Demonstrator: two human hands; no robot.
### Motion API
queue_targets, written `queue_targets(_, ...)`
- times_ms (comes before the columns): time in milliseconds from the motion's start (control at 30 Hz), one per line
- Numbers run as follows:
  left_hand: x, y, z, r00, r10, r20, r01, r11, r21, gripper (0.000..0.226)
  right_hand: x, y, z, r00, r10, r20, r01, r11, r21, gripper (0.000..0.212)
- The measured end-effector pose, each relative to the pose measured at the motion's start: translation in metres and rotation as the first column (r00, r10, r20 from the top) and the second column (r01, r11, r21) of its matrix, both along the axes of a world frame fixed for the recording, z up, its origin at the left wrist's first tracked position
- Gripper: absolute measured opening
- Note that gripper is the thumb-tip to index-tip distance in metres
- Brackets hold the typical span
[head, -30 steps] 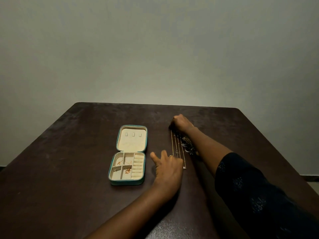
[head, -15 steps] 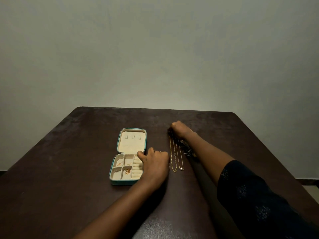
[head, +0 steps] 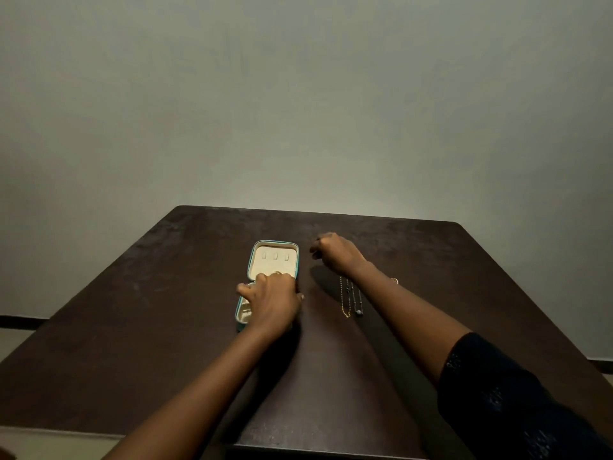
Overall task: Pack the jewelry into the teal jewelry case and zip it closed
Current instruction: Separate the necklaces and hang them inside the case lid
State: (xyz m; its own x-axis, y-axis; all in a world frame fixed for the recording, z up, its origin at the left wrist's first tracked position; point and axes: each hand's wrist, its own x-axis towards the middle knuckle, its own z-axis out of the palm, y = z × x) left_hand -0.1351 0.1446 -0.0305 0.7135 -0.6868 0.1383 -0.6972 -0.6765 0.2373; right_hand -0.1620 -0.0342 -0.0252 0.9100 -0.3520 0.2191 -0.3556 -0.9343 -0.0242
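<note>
Over the case (head: 273, 260) I can't tell what my left hand (head: 272, 300) holds; my clenched right hand (head: 335, 254) crosses the chains (head: 349, 297) and could sweep them.

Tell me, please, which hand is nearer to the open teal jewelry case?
Left. The left hand lies on the teal jewelry case, covering its tray; the right hand hovers right of the lid, clear of it.

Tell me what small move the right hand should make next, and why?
Probably the right hand should bring one necklace across to the open teal case. The necklaces lie on the table beside the case, the left hand covers its tray and the lid's hooks are free. Whether the curled fingers already hold a chain, I cannot tell.
</note>
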Motion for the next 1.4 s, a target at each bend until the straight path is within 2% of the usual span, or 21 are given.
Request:
queue_targets(167, 0.033, 0.026, 0.003, 0.988, 0.127, -0.087, -0.135, 0.986, -0.093, 0.018, -0.004, 0.025, 0.002, 0.995, 0.089, 0.044, -0.089, 0.996, -0.017, 0.02)
queue_targets(400, 0.057, 0.038, 0.002, 0.952, 0.155, -0.263, -0.17, 0.985, -0.037, 0.023, -0.002, 0.072, -0.005, 0.958, 0.28, 0.065, -0.279, 0.96, -0.015, 0.018)
queue_targets(533, 0.054, 0.036, 0.004, 0.94, 0.209, -0.271, -0.208, 0.978, 0.034, 0.029, -0.003, 0.1, -0.008, 0.938, 0.337, 0.087, -0.34, 0.94, 0.017, 0.015)
queue_targets(733, 0.053, 0.032, 0.007, 0.905, 0.273, -0.327, -0.266, 0.962, 0.068, 0.031, 0.001, 0.122, -0.013, 0.954, 0.27, -0.133, -0.281, 0.957, -0.078, 0.031)
queue_targets(900, 0.049, 0.031, 0.011, 0.881, 0.316, -0.352, -0.31, 0.948, 0.077, 0.028, 0.008, 0.134, -0.009, 0.97, 0.144, -0.194, -0.162, 0.983, -0.082, 0.03)
queue_targets(1100, 0.052, 0.033, 0.01, 0.872, 0.316, -0.374, -0.309, 0.948, 0.08, 0.027, 0.01, 0.142, -0.005, 0.976, 0.049, -0.211, -0.045, 0.999, 0.022, 0.027)
queue_targets(1267, 0.054, 0.036, 0.008, 0.872, 0.279, -0.403, -0.286, 0.957, 0.046, 0.025, 0.005, 0.137, -0.008, 0.979, 0.081, -0.188, -0.068, 0.995, 0.075, 0.027)
queue_targets(1333, 0.057, 0.038, 0.007, 0.875, 0.231, -0.425, -0.25, 0.968, 0.013, 0.024, 0.005, 0.131, -0.01, 0.99, 0.05, -0.134, -0.022, 0.979, 0.205, 0.025)
queue_targets(1400, 0.059, 0.042, 0.009, 0.88, 0.151, -0.45, -0.186, 0.982, -0.034, 0.025, 0.004, 0.123, -0.008, 0.998, 0.027, -0.056, -0.003, 0.92, 0.391, 0.021)
